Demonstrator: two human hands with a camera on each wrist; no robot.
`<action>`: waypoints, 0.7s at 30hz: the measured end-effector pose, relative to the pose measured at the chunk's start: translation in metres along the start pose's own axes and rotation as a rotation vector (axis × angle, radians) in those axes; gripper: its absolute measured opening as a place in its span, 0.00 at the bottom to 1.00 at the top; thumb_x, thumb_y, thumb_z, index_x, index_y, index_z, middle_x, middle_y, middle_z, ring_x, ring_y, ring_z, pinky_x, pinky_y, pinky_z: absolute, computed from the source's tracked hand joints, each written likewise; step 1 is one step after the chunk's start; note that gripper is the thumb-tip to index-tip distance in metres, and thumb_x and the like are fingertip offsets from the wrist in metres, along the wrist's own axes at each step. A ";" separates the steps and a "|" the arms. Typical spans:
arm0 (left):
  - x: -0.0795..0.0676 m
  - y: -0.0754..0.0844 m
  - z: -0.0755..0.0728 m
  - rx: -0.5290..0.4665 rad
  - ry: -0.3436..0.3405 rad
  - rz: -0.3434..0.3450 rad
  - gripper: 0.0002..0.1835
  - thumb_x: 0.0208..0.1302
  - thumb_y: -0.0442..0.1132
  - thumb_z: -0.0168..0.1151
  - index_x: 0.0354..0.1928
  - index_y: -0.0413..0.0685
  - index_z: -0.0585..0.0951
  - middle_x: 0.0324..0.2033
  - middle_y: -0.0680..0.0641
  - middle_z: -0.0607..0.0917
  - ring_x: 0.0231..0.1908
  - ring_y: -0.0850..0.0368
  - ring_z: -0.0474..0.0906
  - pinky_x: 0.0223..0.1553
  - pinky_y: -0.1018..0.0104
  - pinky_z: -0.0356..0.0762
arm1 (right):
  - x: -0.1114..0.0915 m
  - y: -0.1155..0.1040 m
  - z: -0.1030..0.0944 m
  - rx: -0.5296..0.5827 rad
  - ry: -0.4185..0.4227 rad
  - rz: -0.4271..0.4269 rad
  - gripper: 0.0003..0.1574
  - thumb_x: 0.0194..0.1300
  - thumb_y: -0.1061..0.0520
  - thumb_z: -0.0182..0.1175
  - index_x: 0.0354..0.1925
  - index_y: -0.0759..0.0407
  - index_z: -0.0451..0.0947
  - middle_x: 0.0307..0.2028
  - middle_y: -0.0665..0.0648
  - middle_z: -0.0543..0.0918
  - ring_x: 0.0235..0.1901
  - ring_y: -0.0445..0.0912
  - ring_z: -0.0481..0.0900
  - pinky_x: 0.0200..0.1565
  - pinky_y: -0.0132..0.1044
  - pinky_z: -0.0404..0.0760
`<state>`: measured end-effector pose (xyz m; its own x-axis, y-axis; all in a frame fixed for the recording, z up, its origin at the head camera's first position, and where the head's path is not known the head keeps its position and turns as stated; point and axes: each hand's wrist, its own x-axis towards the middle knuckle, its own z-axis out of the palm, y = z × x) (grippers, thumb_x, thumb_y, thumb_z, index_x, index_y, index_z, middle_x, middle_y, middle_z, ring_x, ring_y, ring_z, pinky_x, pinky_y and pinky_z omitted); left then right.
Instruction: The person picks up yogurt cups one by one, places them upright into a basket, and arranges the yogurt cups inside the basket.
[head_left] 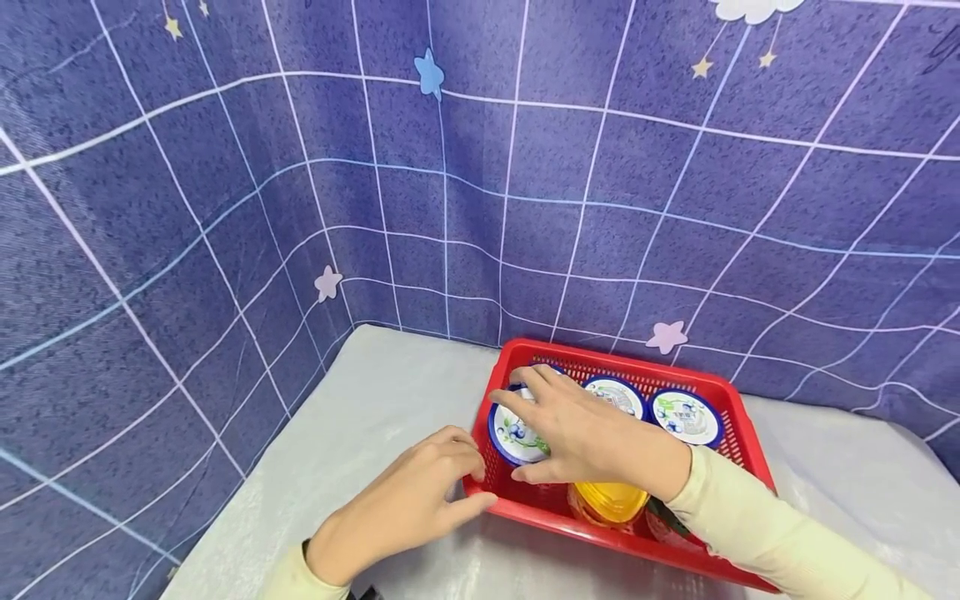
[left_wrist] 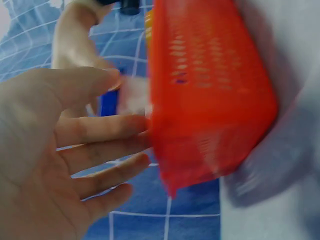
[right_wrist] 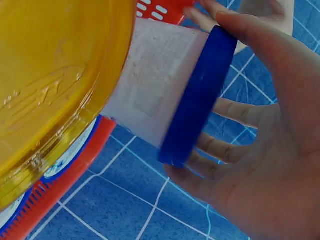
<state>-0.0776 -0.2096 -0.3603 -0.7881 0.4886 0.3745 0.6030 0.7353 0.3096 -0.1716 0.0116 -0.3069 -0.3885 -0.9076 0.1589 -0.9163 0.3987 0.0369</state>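
Note:
A red slotted plastic basket (head_left: 555, 522) holds several tubs with blue-rimmed lids. My right hand (head_left: 576, 429) reaches over it and grips the lid of the left tub (head_left: 516, 433), thumb on the near edge and fingers on the far edge. In the right wrist view this tub (right_wrist: 157, 75) has a whitish body and a deep blue lid rim. My left hand (head_left: 420, 492) is at the basket's front left corner, its fingers extended toward the rim. From the left wrist view I cannot tell whether those fingers (left_wrist: 107, 127) touch the basket.
Two more white-topped tubs (head_left: 686, 417) stand along the back of the basket. A container with a yellow lid (head_left: 615, 502) is in front, beside a dark-lidded one partly under my right forearm. A pale cover (head_left: 420, 367) lies beneath; a blue gridded curtain (head_left: 480, 208) hangs behind.

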 end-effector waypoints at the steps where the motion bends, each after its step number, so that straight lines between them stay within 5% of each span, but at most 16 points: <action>1: -0.001 0.000 -0.004 0.012 -0.014 -0.012 0.11 0.61 0.50 0.69 0.32 0.51 0.84 0.32 0.59 0.79 0.42 0.67 0.73 0.44 0.72 0.77 | -0.001 -0.001 0.000 -0.001 -0.001 0.000 0.55 0.54 0.29 0.68 0.71 0.51 0.64 0.61 0.59 0.69 0.61 0.54 0.68 0.64 0.51 0.73; 14: -0.005 0.002 -0.015 -0.013 -0.071 -0.017 0.07 0.65 0.47 0.67 0.33 0.53 0.83 0.29 0.60 0.80 0.33 0.67 0.73 0.39 0.70 0.78 | -0.001 -0.011 0.014 -0.010 -0.132 -0.028 0.52 0.58 0.28 0.65 0.71 0.51 0.67 0.59 0.60 0.72 0.56 0.51 0.70 0.60 0.46 0.77; 21: -0.006 0.005 -0.017 -0.041 -0.075 -0.025 0.08 0.64 0.47 0.67 0.31 0.53 0.80 0.26 0.64 0.74 0.29 0.68 0.71 0.36 0.72 0.76 | 0.002 -0.011 0.016 0.024 -0.178 0.037 0.52 0.58 0.27 0.64 0.70 0.54 0.68 0.55 0.59 0.72 0.53 0.51 0.71 0.57 0.45 0.79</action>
<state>-0.0674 -0.2169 -0.3464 -0.8089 0.5056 0.3003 0.5867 0.7284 0.3540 -0.1640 0.0036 -0.3225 -0.4310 -0.9022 -0.0171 -0.9023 0.4309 0.0106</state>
